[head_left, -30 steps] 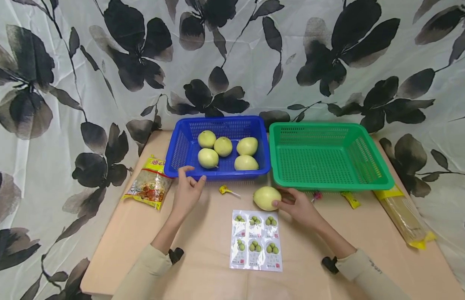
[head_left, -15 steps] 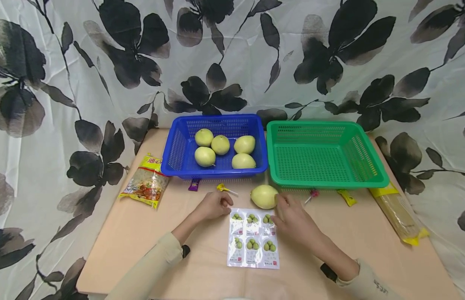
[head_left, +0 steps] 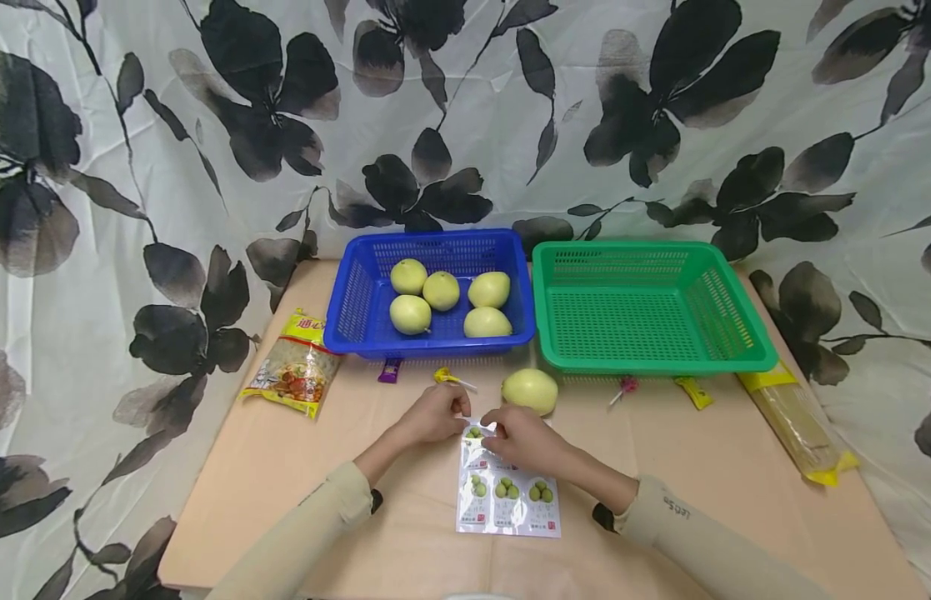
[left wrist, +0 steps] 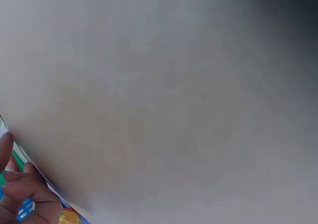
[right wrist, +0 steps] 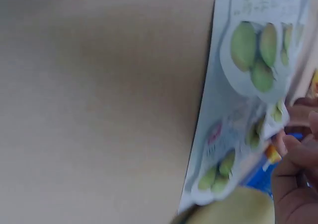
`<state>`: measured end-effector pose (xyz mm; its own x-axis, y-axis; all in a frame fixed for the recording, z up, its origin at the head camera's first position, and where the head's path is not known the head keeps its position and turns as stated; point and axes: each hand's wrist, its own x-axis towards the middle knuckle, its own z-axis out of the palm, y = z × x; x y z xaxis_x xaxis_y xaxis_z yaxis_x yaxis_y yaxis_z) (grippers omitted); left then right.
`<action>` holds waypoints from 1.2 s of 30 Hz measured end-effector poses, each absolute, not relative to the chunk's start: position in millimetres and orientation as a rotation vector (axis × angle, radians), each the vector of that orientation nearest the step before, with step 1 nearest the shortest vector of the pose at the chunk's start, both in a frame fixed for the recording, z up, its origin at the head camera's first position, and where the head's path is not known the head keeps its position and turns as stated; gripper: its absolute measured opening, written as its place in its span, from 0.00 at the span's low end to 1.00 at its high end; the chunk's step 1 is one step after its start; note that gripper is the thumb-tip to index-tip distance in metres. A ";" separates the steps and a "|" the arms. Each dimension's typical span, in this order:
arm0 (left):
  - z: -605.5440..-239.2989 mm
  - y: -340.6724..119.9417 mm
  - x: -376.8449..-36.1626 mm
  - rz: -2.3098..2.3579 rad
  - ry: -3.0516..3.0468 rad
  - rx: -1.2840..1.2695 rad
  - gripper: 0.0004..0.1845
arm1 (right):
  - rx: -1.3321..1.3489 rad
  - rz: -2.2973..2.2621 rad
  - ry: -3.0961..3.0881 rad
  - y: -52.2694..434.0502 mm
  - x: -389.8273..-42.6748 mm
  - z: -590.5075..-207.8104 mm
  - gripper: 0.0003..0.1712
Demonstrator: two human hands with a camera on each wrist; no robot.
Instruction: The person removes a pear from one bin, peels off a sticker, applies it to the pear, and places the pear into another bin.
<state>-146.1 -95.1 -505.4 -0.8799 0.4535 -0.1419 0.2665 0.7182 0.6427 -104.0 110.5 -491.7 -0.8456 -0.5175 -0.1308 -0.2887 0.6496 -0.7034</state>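
Note:
A glossy sheet of fruit stickers lies on the table, several printed labels on it. At its top left corner my left hand pinches the edge between thumb and fingers. My right hand reaches across the upper part of the sheet, thumb and index finger apart beside the top left sticker, hiding the other top stickers. Seen from the right wrist, the sheet's corner tilts up near both hands' fingertips. A pale green round fruit rests on the table just behind my right hand.
A blue basket holds several similar fruits; a green basket stands to its right. Around them lie a yellow pasta bag, a purple-wrapped candy, lollipops, a yellow candy and a noodle pack.
My right hand let go of the fruit and moved left over the sticker sheet. My left hand came down from the blue basket's front to the sheet's corner.

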 end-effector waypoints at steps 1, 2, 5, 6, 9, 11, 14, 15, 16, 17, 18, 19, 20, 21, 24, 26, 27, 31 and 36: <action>-505.5 -94.4 -145.8 0.921 2.635 0.575 0.08 | -0.640 -0.990 2.553 108.1 -105.4 -494.3 0.17; -505.6 -93.9 -145.6 0.923 2.634 0.580 0.08 | -0.640 -0.970 2.566 105.8 -106.5 -496.8 0.17; -505.6 -92.8 -144.6 0.932 2.635 0.581 0.08 | -0.633 -0.916 2.602 100.5 -109.1 -503.0 0.18; -505.4 -92.6 -144.3 0.936 2.634 0.578 0.08 | -0.631 -0.908 2.611 99.2 -109.7 -504.7 0.18; -505.7 -92.7 -143.9 0.942 2.631 0.567 0.08 | -0.623 -0.896 2.637 95.8 -111.2 -507.9 0.15; -506.5 -93.2 -143.8 0.945 2.622 0.562 0.08 | -0.623 -0.895 2.656 94.4 -111.9 -508.6 0.10; -508.5 -94.6 -143.8 0.959 2.609 0.586 0.09 | -0.625 -0.894 2.685 92.8 -112.8 -508.0 0.03; -509.1 -95.1 -143.9 0.961 2.601 0.595 0.08 | -0.630 -0.894 2.695 92.4 -113.0 -508.0 0.03; -509.7 -95.6 -144.1 0.959 2.593 0.600 0.08 | -0.630 -0.895 2.704 92.0 -113.1 -507.7 0.03; -509.9 -96.0 -144.3 0.959 2.586 0.603 0.08 | -0.629 -0.892 2.712 91.5 -113.2 -507.8 0.04; -510.3 -96.4 -144.6 0.958 2.577 0.603 0.09 | -0.627 -0.894 2.718 91.1 -113.3 -507.8 0.04; -510.7 -96.8 -145.2 0.955 2.568 0.603 0.10 | -0.626 -0.896 2.724 90.7 -113.3 -508.0 0.04; -510.5 -97.0 -145.6 0.951 2.557 0.596 0.10 | -0.626 -0.896 2.728 90.4 -113.4 -508.4 0.05; -510.2 -97.4 -146.1 0.948 2.546 0.586 0.10 | -0.627 -0.899 2.732 90.3 -113.4 -508.9 0.05; -508.6 -98.9 -147.6 0.943 2.519 0.593 0.09 | -0.654 -0.901 2.740 90.3 -113.1 -510.3 0.06; -506.7 -100.5 -148.3 0.941 2.496 0.605 0.08 | -0.691 -0.898 2.748 90.9 -112.6 -511.9 0.06; -505.8 -101.3 -148.7 0.936 2.483 0.610 0.08 | -0.708 -0.898 2.749 91.4 -112.2 -512.6 0.06; -503.6 -104.0 -150.5 0.908 2.437 0.628 0.10 | -0.760 -0.903 2.735 94.3 -110.5 -513.5 0.07; -505.1 -105.2 -153.0 0.864 2.446 0.660 0.13 | -0.789 -0.920 2.670 97.3 -106.0 -509.6 0.07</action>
